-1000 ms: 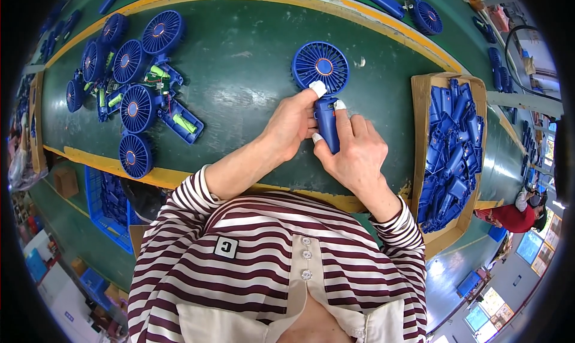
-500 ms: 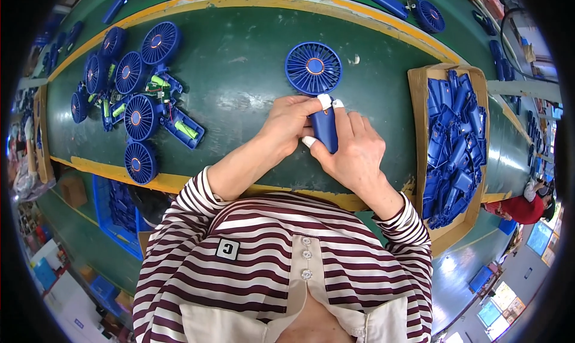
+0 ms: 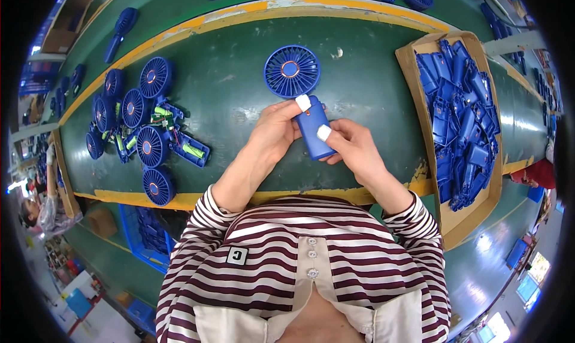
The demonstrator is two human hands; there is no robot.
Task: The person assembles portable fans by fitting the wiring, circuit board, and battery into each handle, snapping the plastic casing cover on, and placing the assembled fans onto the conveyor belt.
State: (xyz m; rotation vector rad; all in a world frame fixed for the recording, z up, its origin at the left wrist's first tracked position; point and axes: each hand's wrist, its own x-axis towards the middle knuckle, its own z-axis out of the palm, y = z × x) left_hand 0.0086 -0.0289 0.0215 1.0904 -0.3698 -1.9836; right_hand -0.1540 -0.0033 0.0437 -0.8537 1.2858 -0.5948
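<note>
A blue handheld fan (image 3: 290, 70) is between my hands over the green bench, its round slatted head pointing away from me. My left hand (image 3: 274, 130) grips the upper left side of the handle (image 3: 311, 133), with its white-wrapped thumb near a small orange-rimmed spot. Around the lower right of the handle my right hand (image 3: 358, 148) is closed, its white-wrapped thumb pressing on the front face. The fingers underneath the handle are mostly hidden.
At left lies a cluster of blue fans (image 3: 151, 145), some with opened handles showing green cells and circuit boards. A cardboard box (image 3: 419, 103) full of blue casings stands at right. Below the bench's yellow edge, at left, is a blue crate (image 3: 138, 241). More fan parts lie beyond the far strip.
My right hand has slid from the top of the handle down to its lower end, uncovering more of the front. The left thumb stays near the top. The whole view has shifted slightly.
</note>
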